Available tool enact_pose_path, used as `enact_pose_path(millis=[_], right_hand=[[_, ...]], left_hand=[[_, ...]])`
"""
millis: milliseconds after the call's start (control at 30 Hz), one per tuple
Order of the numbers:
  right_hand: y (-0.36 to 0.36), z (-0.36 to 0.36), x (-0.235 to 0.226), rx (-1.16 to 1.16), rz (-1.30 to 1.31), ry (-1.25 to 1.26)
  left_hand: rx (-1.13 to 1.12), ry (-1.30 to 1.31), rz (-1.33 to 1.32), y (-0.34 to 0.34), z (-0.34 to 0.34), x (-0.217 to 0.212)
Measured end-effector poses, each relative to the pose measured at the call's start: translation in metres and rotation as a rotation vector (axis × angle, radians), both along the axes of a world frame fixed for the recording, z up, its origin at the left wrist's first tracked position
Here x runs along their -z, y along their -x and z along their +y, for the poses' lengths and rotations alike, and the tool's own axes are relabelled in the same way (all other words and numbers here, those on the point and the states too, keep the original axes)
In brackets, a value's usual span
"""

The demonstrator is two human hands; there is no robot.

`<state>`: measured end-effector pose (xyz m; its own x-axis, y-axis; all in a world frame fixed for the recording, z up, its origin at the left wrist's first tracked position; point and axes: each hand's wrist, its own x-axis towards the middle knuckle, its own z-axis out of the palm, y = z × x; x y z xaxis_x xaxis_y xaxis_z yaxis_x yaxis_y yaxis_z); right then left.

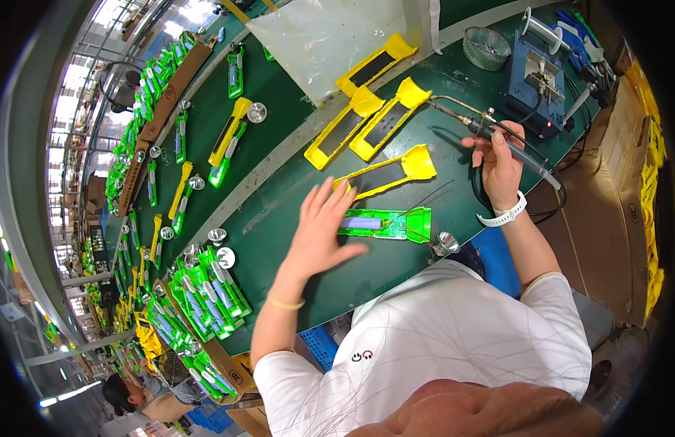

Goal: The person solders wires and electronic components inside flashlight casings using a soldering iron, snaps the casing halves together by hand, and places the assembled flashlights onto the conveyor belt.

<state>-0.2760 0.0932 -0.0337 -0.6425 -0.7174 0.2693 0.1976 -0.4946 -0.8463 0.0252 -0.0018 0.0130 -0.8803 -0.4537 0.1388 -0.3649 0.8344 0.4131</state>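
Observation:
My left hand [314,234] is spread flat, fingers stretched, over the left end of a green flashlight housing [419,226]. Its fingertips reach the near edge of a yellow shell [417,163]; whether they touch it I cannot tell. In the housing lie a purple-grey battery [360,223], a green circuit board and thin wires. A silver reflector cup [446,244] sits at the housing's right end. My right hand [500,162] grips a soldering iron [534,166] with a thin feed tube along it, tip pointing up and left, raised over the table.
Three more yellow shells [390,118] lie beyond. At the far right stand a blue soldering station [532,91] and a glass bowl [487,48]. A box of green housings [206,291] is at my left. A belt beyond carries yellow and green parts. Another person [151,397] sits lower left.

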Motion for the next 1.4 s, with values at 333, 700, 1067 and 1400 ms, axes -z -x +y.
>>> enact_pose_path(millis=[333,700,1067,1400], right_hand=[[-0.005,0.011,-0.018,0.043,-0.004,-0.053],[-0.074,0.002,-0.014,-0.476,-0.144,-0.189],[-0.073,0.006,0.0,-0.464,-0.139,-0.308],[-0.069,0.005,0.004,-0.583,0.262,-0.248]], left_hand=[[-0.237,0.005,0.144,-0.031,0.005,0.008],[-0.19,-0.133,0.384,-0.008,0.009,0.018],[-0.314,-0.068,0.268,-0.002,0.014,0.015],[-0.382,-0.132,0.12,0.006,0.012,0.001]])
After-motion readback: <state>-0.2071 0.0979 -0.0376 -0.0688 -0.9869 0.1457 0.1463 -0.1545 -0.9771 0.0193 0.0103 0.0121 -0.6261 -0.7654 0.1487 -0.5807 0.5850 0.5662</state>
